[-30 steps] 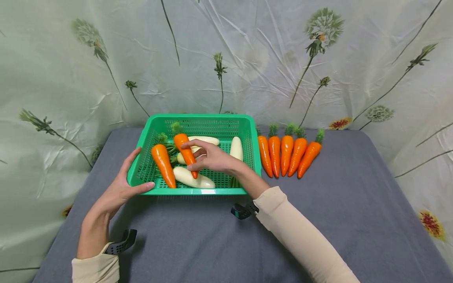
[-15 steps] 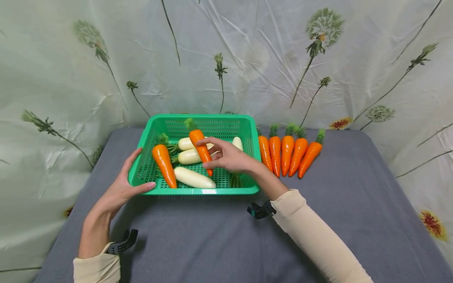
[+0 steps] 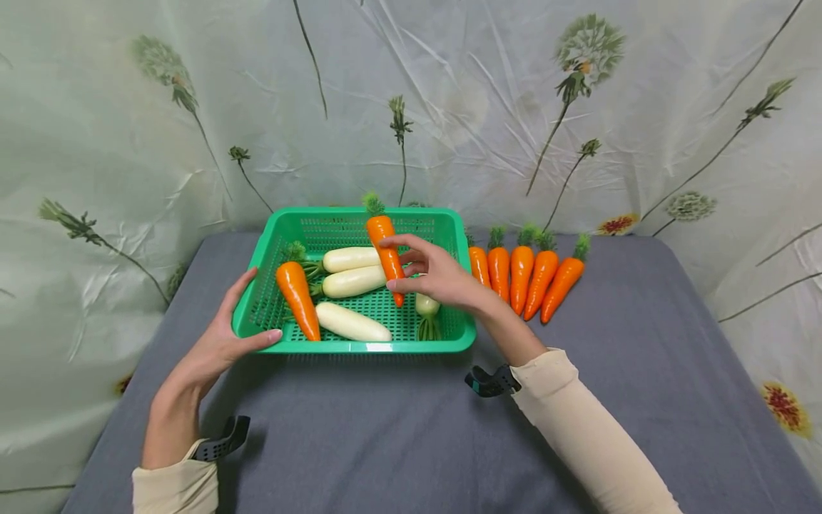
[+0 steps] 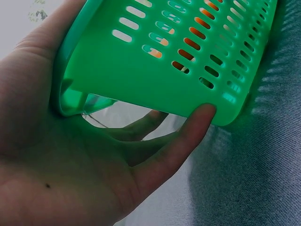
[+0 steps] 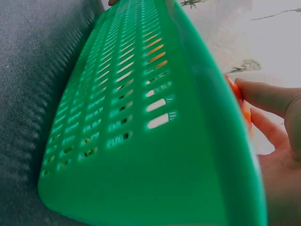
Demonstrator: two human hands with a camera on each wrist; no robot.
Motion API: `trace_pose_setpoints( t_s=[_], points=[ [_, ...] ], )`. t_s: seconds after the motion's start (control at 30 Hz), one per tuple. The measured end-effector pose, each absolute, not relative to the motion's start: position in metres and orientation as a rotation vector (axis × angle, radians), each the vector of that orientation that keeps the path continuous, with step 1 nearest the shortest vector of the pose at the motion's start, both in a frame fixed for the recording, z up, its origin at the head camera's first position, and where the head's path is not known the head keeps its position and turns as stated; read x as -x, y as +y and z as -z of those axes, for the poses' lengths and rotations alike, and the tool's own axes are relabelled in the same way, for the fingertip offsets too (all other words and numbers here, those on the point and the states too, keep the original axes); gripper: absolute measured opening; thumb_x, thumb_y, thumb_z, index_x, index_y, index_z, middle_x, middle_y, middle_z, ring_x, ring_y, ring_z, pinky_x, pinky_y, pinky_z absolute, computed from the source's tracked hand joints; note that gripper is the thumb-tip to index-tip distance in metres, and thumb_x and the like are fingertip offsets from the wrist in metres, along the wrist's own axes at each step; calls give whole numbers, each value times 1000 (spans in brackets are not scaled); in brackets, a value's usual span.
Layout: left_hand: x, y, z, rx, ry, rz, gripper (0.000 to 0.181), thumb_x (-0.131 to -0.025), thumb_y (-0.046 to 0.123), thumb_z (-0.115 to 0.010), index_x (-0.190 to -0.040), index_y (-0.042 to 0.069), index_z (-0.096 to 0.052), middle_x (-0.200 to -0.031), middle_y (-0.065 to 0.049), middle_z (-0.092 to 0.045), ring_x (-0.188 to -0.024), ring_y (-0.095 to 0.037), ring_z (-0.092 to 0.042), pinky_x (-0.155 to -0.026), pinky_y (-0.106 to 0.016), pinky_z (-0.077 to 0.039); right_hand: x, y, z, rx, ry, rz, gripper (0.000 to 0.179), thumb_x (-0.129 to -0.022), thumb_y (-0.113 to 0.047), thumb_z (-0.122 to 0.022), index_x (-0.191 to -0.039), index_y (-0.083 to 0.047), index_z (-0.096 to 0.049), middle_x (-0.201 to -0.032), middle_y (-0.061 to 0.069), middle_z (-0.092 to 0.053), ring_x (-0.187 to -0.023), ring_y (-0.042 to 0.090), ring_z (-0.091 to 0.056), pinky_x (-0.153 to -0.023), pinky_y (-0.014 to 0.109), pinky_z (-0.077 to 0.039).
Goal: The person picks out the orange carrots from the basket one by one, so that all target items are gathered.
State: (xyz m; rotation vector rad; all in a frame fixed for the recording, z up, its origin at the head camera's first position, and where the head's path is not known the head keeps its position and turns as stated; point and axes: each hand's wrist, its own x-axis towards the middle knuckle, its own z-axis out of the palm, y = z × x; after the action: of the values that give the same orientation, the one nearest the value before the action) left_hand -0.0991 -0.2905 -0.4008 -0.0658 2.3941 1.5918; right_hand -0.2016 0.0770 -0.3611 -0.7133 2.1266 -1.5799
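Note:
My right hand (image 3: pixel 439 275) pinches an orange carrot (image 3: pixel 382 239) between thumb and fingers, its leafy top pointing away, over a green slotted basket (image 3: pixel 385 348). In the right wrist view a bit of this carrot (image 5: pixel 246 113) shows past the rim. My left hand (image 3: pixel 227 335) grips the basket's left side, thumb over the front rim; the left wrist view shows its fingers (image 4: pixel 169 157) against the outer wall. Inside lie a second carrot (image 3: pixel 297 296) at the left and several white radishes (image 3: pixel 353 323). My right hand partly hides the radish (image 3: pixel 427 305) at the right.
Several carrots (image 3: pixel 521 275) lie side by side on the grey cloth (image 3: pixel 359 428), just right of the basket, leafy tops toward the back. A curtain (image 3: pixel 449 143) printed with dandelions hangs behind the table. A black band (image 3: pixel 221 440) circles my left wrist.
My right hand has carried the carrot rightward and toward the back, away from the white radishes at the left. My left hand and the basket have stayed in place.

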Motion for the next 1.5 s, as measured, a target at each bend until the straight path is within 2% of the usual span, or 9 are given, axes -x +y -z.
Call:
trace_pose_setpoints(
  t_s=[0.23,0.4,0.77,0.93,1.07,1.3,1.5],
  points=[
    [100,-290,400,58,2389,-1598,109,-95,22,-76,-164,51,4,-174,-13,7,-151,-43,-14,-113,-72,-20,201,90,358,740,2147,1628,63,-95,-9,-76,-152,-18,-51,-150,10,-54,-120,31,-65,-103,44,-54],
    [100,-290,400,64,2383,-1594,109,-95,23,-75,-163,52,5,-174,-15,3,-149,-41,-20,-113,-68,-24,199,98,358,726,2138,1654,63,-96,-9,-74,-153,-18,-49,-148,14,-55,-119,32,-67,-99,43,-56],
    [98,-292,401,62,2402,-1567,108,-96,23,-74,-163,52,5,-173,-16,-1,-146,-39,-24,-111,-64,-28,193,110,361,760,2168,1688,63,-99,-7,-70,-156,-15,-45,-157,10,-48,-119,33,-64,-95,40,-55],
    [100,-292,401,63,2409,-1546,106,-97,25,-73,-163,53,6,-172,-16,-5,-143,-35,-29,-107,-51,-34,190,118,363,735,2202,1715,62,-98,-7,-71,-154,-16,-47,-158,6,-47,-116,32,-64,-93,36,-56],
    [101,-291,401,61,2407,-1539,106,-97,25,-73,-162,53,6,-172,-17,-6,-141,-32,-31,-105,-46,-36,189,124,362,695,2220,1738,62,-98,-8,-71,-154,-19,-48,-158,4,-47,-115,30,-62,-91,33,-55],
    [100,-293,400,67,2416,-1529,106,-97,24,-73,-162,53,6,-171,-18,-10,-138,-27,-36,-95,-22,-40,185,133,361,662,2224,1759,64,-98,-8,-71,-156,-20,-46,-157,8,-47,-120,33,-61,-92,34,-55],
    [101,-292,401,64,2414,-1535,106,-97,25,-73,-163,52,6,-171,-19,-11,-138,-26,-36,-91,-16,-39,185,144,363,597,2244,1796,64,-97,-7,-72,-154,-20,-48,-152,10,-49,-121,34,-59,-90,31,-55]
  ],
)
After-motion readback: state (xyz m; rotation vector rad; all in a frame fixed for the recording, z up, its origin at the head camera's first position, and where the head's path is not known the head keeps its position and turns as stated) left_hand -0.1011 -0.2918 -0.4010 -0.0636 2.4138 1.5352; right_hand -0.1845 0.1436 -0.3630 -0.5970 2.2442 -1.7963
